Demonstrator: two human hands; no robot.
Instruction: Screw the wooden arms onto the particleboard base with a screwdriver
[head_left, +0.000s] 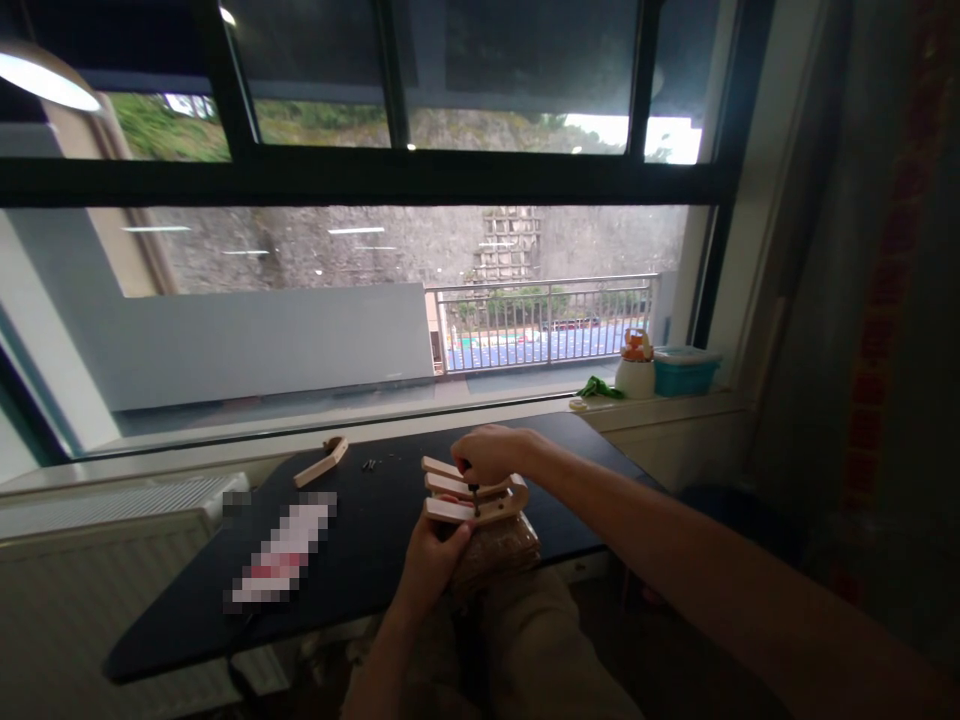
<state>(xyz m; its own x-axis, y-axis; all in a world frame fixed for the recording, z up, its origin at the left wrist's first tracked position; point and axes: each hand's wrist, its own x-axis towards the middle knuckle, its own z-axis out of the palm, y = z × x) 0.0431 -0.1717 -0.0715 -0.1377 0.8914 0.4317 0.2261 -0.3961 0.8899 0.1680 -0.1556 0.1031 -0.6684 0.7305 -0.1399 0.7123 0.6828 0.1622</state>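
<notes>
A light wooden piece with three flat prongs (pixel 459 490) rests on a stack of brown wooden parts (pixel 501 548) at the near edge of a black table (pixel 352 560). My left hand (pixel 431 560) grips the nearest prong from below, fingers closed. My right hand (pixel 489 453) is closed round a small screwdriver (pixel 473 497) with a dark shaft, held upright with its tip on the wooden piece.
A loose curved wooden part (pixel 322 462) and a few small dark screws (pixel 370 464) lie at the table's far side. A blurred flat sheet (pixel 281 555) lies to the left. A white radiator (pixel 112 560) stands left; a windowsill with a teal box (pixel 684 370) is behind.
</notes>
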